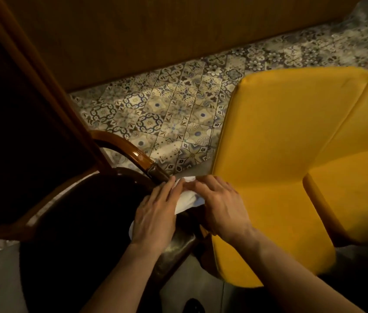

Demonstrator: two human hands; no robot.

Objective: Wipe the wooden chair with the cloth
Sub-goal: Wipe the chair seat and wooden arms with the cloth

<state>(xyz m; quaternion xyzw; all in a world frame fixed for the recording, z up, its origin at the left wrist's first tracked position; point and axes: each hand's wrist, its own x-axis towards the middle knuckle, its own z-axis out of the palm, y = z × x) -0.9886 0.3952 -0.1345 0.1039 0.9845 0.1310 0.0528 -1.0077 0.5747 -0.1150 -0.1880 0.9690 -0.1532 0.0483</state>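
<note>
The wooden chair (pixel 131 152) fills the left side, with a glossy curved brown armrest, a tall dark back panel and a dark seat. A white cloth (pixel 187 197) lies on the chair's right edge, where the armrest meets the seat. My left hand (pixel 155 213) presses flat on the cloth's near part, fingers pointing up toward the armrest. My right hand (pixel 219 204) covers the cloth's right side with its fingers bent over it. Much of the cloth is hidden under both hands.
Two yellow padded chairs (pixel 275 154) stand close on the right, almost touching the wooden chair's edge. Patterned floor tiles (pixel 178 114) run between the chairs up to a wooden wall panel (pixel 155 37). Grey floor lies at the bottom.
</note>
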